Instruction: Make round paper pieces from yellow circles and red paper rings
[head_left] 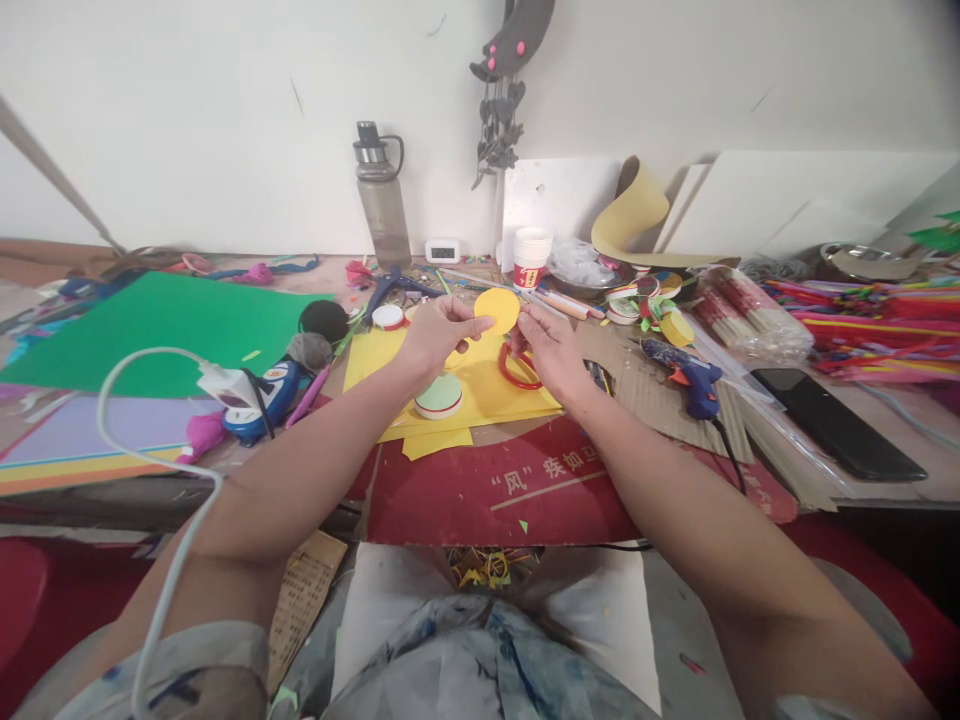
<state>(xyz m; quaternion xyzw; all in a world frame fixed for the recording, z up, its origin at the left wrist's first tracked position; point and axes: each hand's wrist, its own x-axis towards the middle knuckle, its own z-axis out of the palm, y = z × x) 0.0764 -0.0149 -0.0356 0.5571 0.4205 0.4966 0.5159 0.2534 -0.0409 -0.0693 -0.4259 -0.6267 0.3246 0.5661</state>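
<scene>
A round yellow paper disc [496, 311] is held up between my two hands. The thumb and fingers of my left hand [444, 335] pinch its left edge. On its right edge, the fingertips of my right hand [547, 345] are closed. Just under my right hand shows a red loop handle [521, 368], like that of scissors; whether the hand also grips it I cannot tell. Below lie yellow sheets [487, 400], and on them rests a round lid-like piece [439, 396] with a pale green top and red-white rim.
A blue glue gun [699, 388] lies on cardboard at right, beside a black phone [838, 422]. Paper cups [531, 258] and a grey bottle [384, 200] stand at the back. Green sheets [157, 330] and a white cable [161, 560] are on the left.
</scene>
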